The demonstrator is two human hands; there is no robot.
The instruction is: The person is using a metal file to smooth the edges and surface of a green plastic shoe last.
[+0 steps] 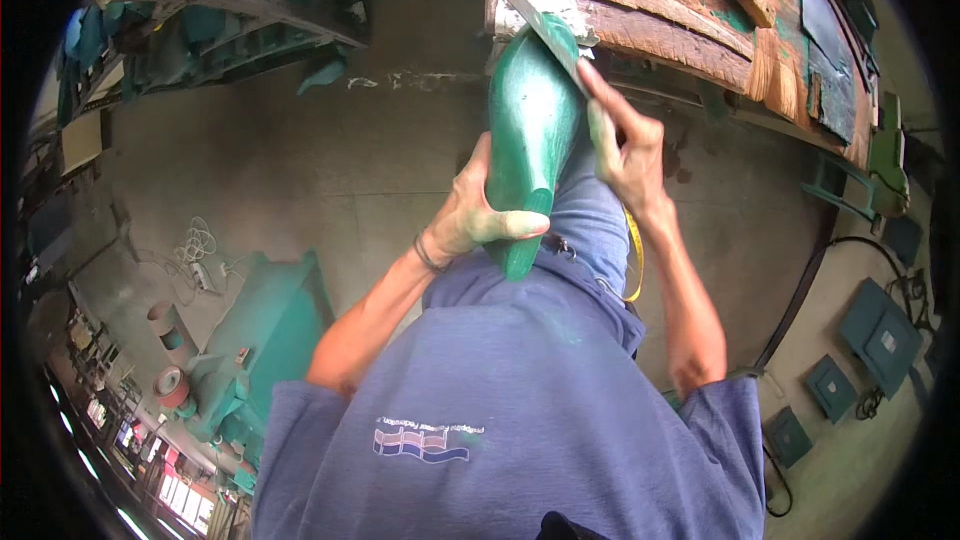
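Note:
My left hand (pixel 478 212) grips the lower, narrow end of a long green shoe-shaped form (pixel 530 130), thumb wrapped across its front. The form stands nearly upright over my lap, its top leaning against the edge of a worn wooden workbench (pixel 660 30). My right hand (pixel 625 145) holds a flat metal blade (pixel 540 25) laid slantwise against the form's upper right side, forefinger stretched along it. Both hands are smeared with green.
A straw brush (pixel 770 70) and green scraps lie on the bench. A yellow tape measure (pixel 636 260) hangs at my right hip. A green machine (pixel 265 330) stands at the left on the concrete floor, with cables, tape rolls and flat green panels (pixel 880 335) around.

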